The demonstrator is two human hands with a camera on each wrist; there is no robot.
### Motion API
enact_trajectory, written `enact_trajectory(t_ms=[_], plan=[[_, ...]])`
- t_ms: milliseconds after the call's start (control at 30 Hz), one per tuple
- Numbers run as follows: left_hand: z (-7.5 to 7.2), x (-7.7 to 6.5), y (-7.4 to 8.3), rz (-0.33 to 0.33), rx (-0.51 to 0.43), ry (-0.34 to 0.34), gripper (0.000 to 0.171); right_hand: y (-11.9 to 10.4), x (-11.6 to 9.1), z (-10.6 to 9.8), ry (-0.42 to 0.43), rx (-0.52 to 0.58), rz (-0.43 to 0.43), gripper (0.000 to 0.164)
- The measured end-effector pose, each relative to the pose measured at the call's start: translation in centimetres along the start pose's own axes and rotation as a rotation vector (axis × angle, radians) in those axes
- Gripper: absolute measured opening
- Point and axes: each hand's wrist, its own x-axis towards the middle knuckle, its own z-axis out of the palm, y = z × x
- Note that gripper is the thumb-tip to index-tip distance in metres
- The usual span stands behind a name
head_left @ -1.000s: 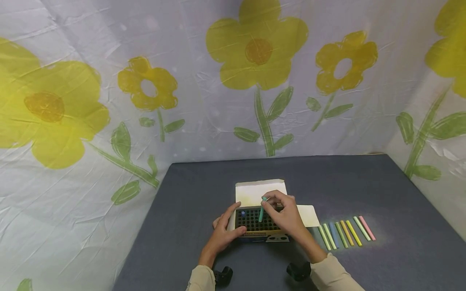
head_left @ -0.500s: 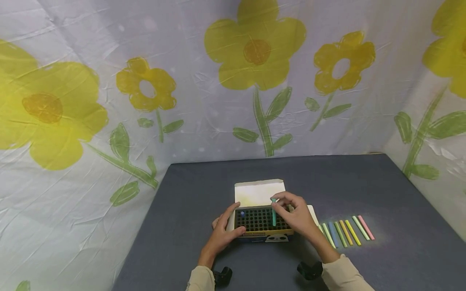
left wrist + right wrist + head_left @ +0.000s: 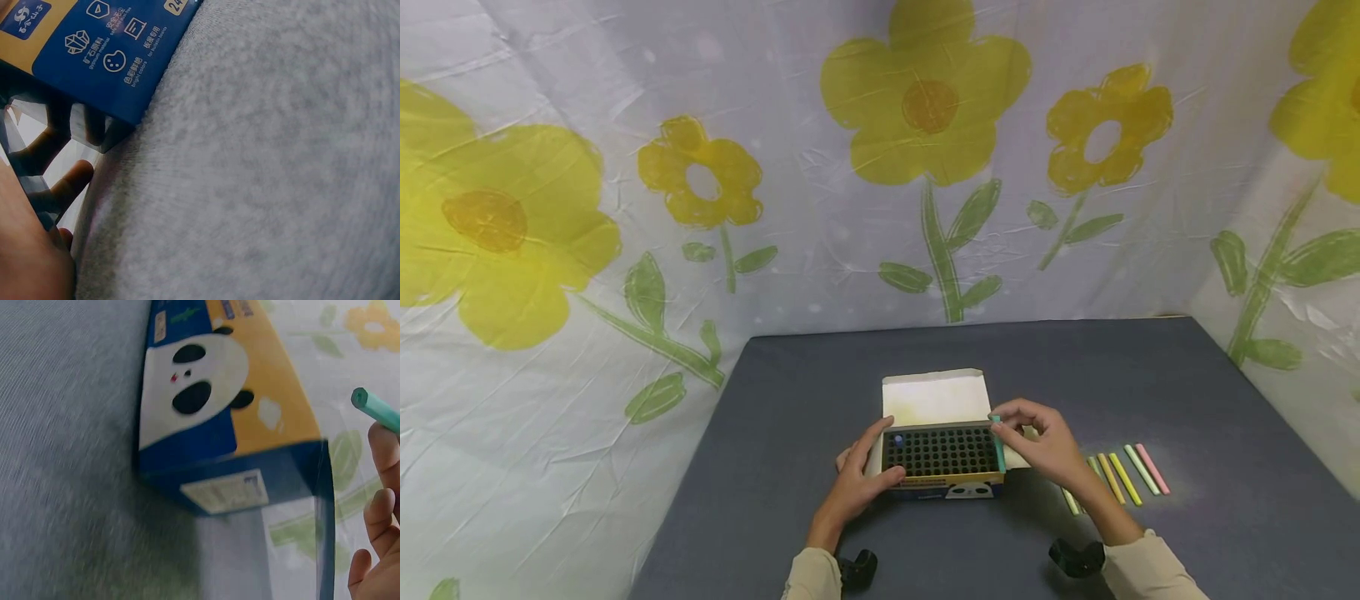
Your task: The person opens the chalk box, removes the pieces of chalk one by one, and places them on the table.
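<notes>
A blue and yellow chalk box (image 3: 925, 483) with a panda print stands with its flaps spread. Its black insert (image 3: 942, 450) is a grid of round holes, with one blue-violet chalk stick (image 3: 898, 440) at the back left. My left hand (image 3: 859, 468) grips the box's left end, thumb at the front edge, a finger at the back corner. My right hand (image 3: 1037, 437) pinches the top of a teal chalk stick (image 3: 999, 450), which hangs upright by the box's right edge. In the right wrist view the teal stick's end (image 3: 360, 398) points past the fingertips, apart from the box.
A row of coloured chalk sticks, including a yellow one (image 3: 1125, 480) and a pink one (image 3: 1153, 469), lies right of the box, partly behind my right forearm. The white lid (image 3: 935, 398) stands up at the back. Black wrist devices (image 3: 1077, 557) sit below both hands.
My right hand has carried the teal chalk stick rightward, from above the middle of the hole grid to the box's right edge. My left hand and the box have stayed in place.
</notes>
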Motion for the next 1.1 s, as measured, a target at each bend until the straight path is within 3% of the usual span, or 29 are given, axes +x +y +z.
enact_trajectory(t_ms=[567, 800, 1100], plan=[[0.0, 0.0, 0.0, 0.0, 0.003, -0.008, 0.075, 2.1, -2.6, -4.3, 0.007, -0.07, 0.037, 0.015], [-0.1, 0.1, 0.1, 0.01, 0.005, -0.008, 0.076, 2.4, -3.7, -6.5, -0.014, -0.116, 0.103, 0.017], [-0.1, 0.1, -0.1, 0.031, 0.013, -0.009, 0.076, 3.3, -4.9, -9.8, 0.022, -0.206, 0.193, 0.017]])
